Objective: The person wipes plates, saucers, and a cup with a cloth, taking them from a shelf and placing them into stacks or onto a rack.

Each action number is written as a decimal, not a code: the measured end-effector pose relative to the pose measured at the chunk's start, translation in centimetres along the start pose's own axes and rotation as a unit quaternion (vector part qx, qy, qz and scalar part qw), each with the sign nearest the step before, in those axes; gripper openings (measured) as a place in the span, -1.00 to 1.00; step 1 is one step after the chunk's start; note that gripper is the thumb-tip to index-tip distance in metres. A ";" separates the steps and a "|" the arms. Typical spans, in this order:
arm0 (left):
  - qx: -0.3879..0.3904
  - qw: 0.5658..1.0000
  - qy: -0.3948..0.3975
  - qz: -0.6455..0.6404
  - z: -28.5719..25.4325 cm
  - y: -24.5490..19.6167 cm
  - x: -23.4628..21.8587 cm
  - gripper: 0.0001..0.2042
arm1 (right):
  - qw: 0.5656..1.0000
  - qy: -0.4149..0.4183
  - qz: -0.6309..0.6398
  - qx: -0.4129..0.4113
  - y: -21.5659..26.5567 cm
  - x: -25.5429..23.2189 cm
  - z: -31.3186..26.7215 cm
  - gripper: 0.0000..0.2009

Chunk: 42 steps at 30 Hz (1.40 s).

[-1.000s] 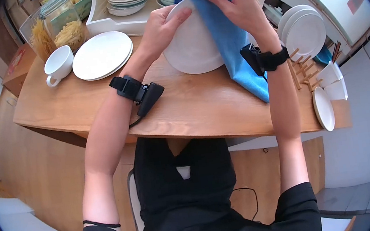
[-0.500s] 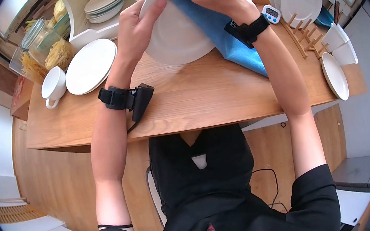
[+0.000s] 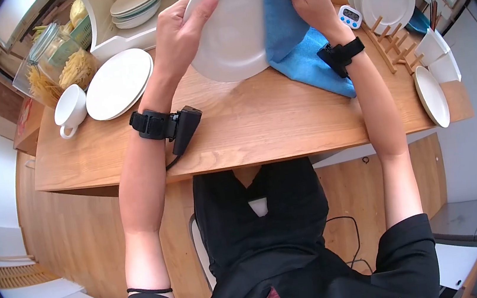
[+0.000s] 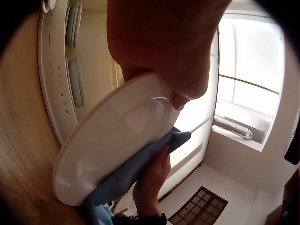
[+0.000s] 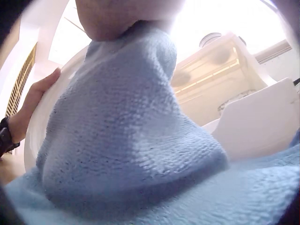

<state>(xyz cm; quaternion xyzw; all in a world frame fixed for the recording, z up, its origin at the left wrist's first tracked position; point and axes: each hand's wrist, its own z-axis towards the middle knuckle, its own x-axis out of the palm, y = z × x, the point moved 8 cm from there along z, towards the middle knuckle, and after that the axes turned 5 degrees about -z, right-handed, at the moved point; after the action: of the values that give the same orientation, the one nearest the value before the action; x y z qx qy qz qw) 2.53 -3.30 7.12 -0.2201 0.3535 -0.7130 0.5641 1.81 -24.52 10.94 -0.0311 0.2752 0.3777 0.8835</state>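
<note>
Blue cloth point(image 3: 285, 27), pinched in your right hand point(image 3: 313, 1), is covering the right of the plate point(image 3: 233, 33) your left hand point(image 3: 178, 36) is gripping at left.

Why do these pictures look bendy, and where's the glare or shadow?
Head view: probably a wide lens, bowing the front edge of the brown wooden table, with black corners. Left wrist view: the bright glass window is washed out, the left hand dark; light glints off the round white plate. Right wrist view: glare whitens the upper background; a shadow crosses the blue fuzzy cloth.
</note>
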 end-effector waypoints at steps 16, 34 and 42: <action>-0.011 0.996 -0.050 0.073 0.2 1.5 -1.8 -0.41 | 0.996 -0.067 -0.007 0.063 4.0 -0.3 0.4 -0.70; -0.033 0.995 -0.085 0.035 0.1 2.3 -2.4 -0.22 | 0.957 0.220 0.105 -0.157 10.4 7.6 -3.8 -0.70; -0.067 0.994 -0.082 -0.024 0.2 3.3 -2.5 -0.16 | 0.978 0.137 0.061 -0.148 10.8 6.8 -3.1 -0.76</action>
<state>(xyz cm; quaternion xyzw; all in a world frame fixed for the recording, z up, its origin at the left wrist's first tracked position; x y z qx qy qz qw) 5.52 -1.29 4.96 -0.3238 0.3479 -0.6802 0.5581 -3.20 -13.21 6.47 -0.1962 0.3360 0.4592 0.7986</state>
